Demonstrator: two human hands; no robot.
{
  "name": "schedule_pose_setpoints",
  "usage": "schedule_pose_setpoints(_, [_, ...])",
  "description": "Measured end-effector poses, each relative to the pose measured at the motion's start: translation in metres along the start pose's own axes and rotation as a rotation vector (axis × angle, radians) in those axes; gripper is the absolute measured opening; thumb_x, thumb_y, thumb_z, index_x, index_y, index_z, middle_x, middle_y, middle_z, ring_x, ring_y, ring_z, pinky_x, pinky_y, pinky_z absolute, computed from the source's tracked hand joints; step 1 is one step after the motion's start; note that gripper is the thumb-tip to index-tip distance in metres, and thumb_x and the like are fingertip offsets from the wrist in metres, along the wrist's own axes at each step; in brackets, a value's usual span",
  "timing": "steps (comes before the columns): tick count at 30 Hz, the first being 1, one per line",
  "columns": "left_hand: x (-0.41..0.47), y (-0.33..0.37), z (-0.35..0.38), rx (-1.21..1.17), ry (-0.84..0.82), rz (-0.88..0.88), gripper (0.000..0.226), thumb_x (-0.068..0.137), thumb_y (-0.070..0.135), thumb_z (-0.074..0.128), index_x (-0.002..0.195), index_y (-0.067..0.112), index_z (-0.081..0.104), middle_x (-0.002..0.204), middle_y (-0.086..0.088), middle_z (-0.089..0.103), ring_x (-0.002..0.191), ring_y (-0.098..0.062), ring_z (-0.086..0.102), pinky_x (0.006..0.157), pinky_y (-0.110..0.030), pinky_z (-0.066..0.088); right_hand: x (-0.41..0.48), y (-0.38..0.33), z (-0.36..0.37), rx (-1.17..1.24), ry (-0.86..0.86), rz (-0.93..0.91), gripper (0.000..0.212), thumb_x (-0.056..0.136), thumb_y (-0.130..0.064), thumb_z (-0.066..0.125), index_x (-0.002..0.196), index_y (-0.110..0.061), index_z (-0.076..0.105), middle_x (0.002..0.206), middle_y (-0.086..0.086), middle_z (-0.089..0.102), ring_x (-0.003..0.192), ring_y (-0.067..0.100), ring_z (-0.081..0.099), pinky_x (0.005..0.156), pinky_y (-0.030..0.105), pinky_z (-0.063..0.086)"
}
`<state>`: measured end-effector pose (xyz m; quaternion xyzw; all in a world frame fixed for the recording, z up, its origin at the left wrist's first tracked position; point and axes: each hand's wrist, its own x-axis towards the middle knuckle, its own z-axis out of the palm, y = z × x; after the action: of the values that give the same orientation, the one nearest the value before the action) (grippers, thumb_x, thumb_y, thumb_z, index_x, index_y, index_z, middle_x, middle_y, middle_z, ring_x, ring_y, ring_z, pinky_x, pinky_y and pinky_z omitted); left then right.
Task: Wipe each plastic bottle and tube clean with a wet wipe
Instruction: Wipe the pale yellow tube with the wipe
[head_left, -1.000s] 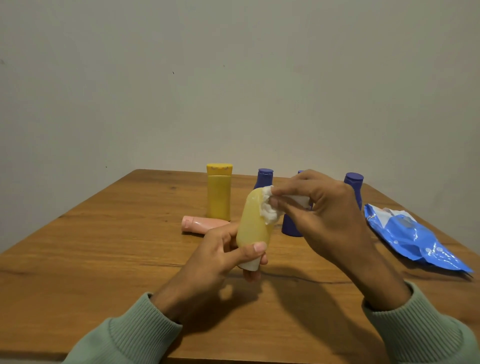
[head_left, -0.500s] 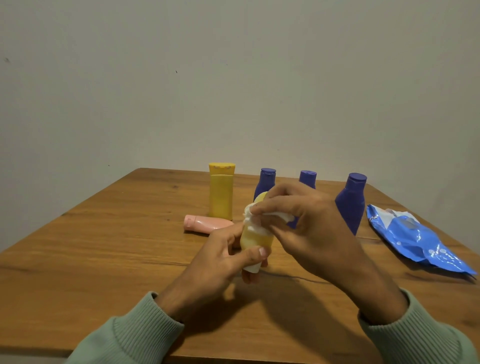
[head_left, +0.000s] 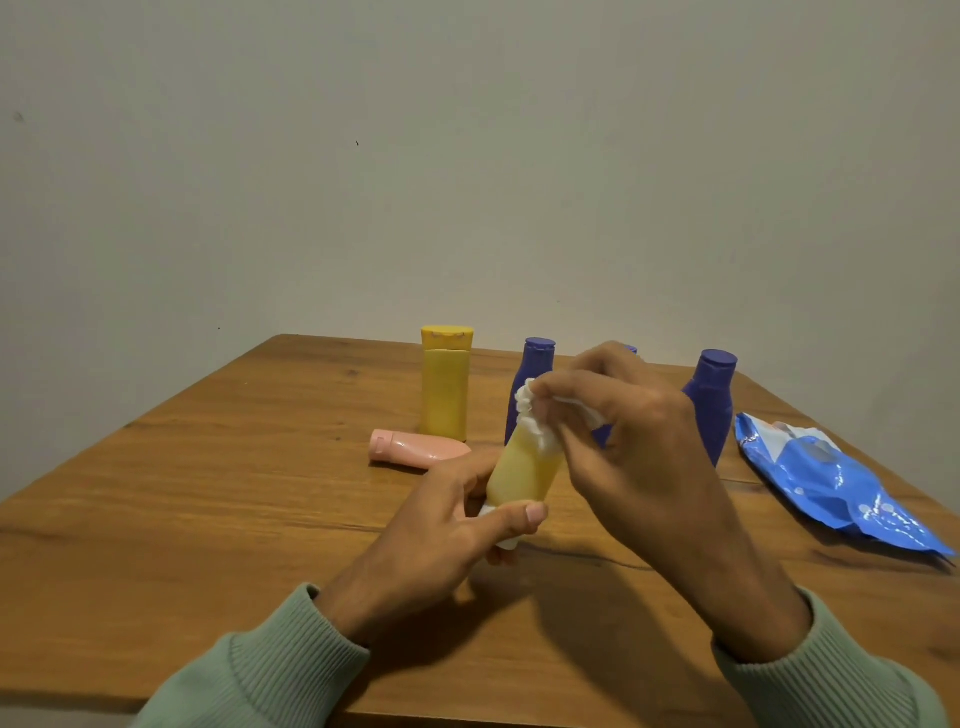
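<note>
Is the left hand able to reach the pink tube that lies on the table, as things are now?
Probably yes, but not freely. The pink tube lies just beyond the left hand, with only bare table between them. That hand grips the pale yellow tube, so it should put this down first.

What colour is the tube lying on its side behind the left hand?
The lying tube is pale pink, clearest in the head view.

Wood table (head_left: 208, 519), glossy wipes pack (head_left: 841, 483).
</note>
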<state>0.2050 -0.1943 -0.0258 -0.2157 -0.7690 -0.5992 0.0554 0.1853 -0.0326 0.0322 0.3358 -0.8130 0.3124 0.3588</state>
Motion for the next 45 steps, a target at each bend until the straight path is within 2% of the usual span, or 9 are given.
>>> schedule_pose_setpoints(4, [0.001,-0.003,0.000,0.006,-0.006,-0.025,0.024,0.086,0.037,0.067,0.104,0.023,0.062,0.092,-0.002,0.064,0.079,-0.017,0.064,0.067,-0.031,0.055,0.000,0.000,-0.002,-0.015,-0.072,-0.011,0.022,0.083,-0.009,0.066,0.104,-0.014,0.067,0.097,-0.005,0.053,0.086,0.007,0.051,0.066,0.013,0.047])
schedule_pose_setpoints(7, [0.001,-0.003,-0.001,-0.012,-0.009,-0.032,0.030,0.083,0.040,0.067,0.107,0.023,0.063,0.097,0.000,0.067,0.086,-0.018,0.065,0.069,-0.030,0.053,-0.002,-0.005,0.001,-0.071,-0.217,-0.114,0.024,0.078,-0.010,0.070,0.101,-0.018,0.067,0.099,-0.002,0.054,0.090,0.013,0.051,0.069,0.027,0.050])
schedule_pose_setpoints(10, [0.001,-0.004,-0.001,0.002,-0.007,-0.029,0.025,0.085,0.036,0.067,0.106,0.022,0.063,0.094,0.001,0.066,0.082,-0.016,0.065,0.068,-0.030,0.053,-0.001,-0.003,0.001,-0.082,-0.184,-0.072,0.024,0.079,-0.010,0.069,0.102,-0.018,0.067,0.098,-0.002,0.054,0.089,0.015,0.051,0.067,0.034,0.052])
schedule_pose_setpoints(14, [0.001,-0.003,0.000,0.037,-0.018,-0.023,0.025,0.089,0.031,0.066,0.112,0.023,0.061,0.092,0.004,0.062,0.078,-0.012,0.062,0.066,-0.027,0.052,0.002,0.000,-0.002,-0.124,-0.107,-0.001,0.024,0.081,-0.011,0.066,0.105,-0.013,0.065,0.099,0.000,0.053,0.086,0.015,0.051,0.066,0.029,0.049])
schedule_pose_setpoints(19, [0.001,-0.002,0.000,-0.019,-0.013,-0.020,0.023,0.087,0.031,0.069,0.107,0.021,0.062,0.089,0.001,0.062,0.075,-0.014,0.062,0.067,-0.032,0.053,0.005,0.004,-0.007,-0.122,-0.043,0.112,0.023,0.086,-0.014,0.060,0.109,-0.013,0.065,0.094,-0.008,0.046,0.076,0.004,0.047,0.063,0.009,0.034])
schedule_pose_setpoints(30, [0.001,0.003,-0.002,-0.276,-0.031,-0.063,0.034,0.086,0.027,0.065,0.107,0.003,0.057,0.089,-0.011,0.067,0.073,-0.028,0.064,0.065,-0.035,0.054,0.008,0.010,-0.022,-0.093,0.005,0.214,0.020,0.084,-0.017,0.067,0.103,-0.014,0.071,0.083,-0.012,0.055,0.070,-0.008,0.047,0.069,-0.003,0.036])
schedule_pose_setpoints(33, [0.001,0.004,-0.001,-0.348,-0.075,-0.076,0.032,0.088,0.025,0.062,0.109,0.001,0.055,0.089,-0.013,0.066,0.072,-0.029,0.063,0.062,-0.035,0.053,0.008,0.006,-0.018,-0.039,0.005,0.136,0.021,0.082,-0.016,0.068,0.103,-0.016,0.071,0.090,-0.006,0.062,0.077,-0.001,0.054,0.065,0.004,0.041])
schedule_pose_setpoints(39, [0.002,0.005,-0.002,-0.434,-0.065,-0.088,0.031,0.088,0.023,0.061,0.110,0.002,0.057,0.087,-0.018,0.064,0.070,-0.030,0.063,0.062,-0.036,0.054,0.007,-0.003,-0.017,0.054,-0.328,0.038,0.025,0.080,-0.017,0.069,0.104,-0.023,0.070,0.095,-0.013,0.060,0.087,0.001,0.056,0.070,0.015,0.049])
schedule_pose_setpoints(45, [0.002,0.007,-0.004,-0.506,-0.132,-0.151,0.039,0.086,0.023,0.062,0.115,-0.002,0.053,0.088,-0.018,0.063,0.069,-0.028,0.063,0.063,-0.038,0.053,0.006,0.004,-0.013,-0.008,-0.078,0.083,0.023,0.079,-0.013,0.071,0.101,-0.018,0.072,0.092,-0.008,0.064,0.082,0.002,0.057,0.068,0.010,0.047])
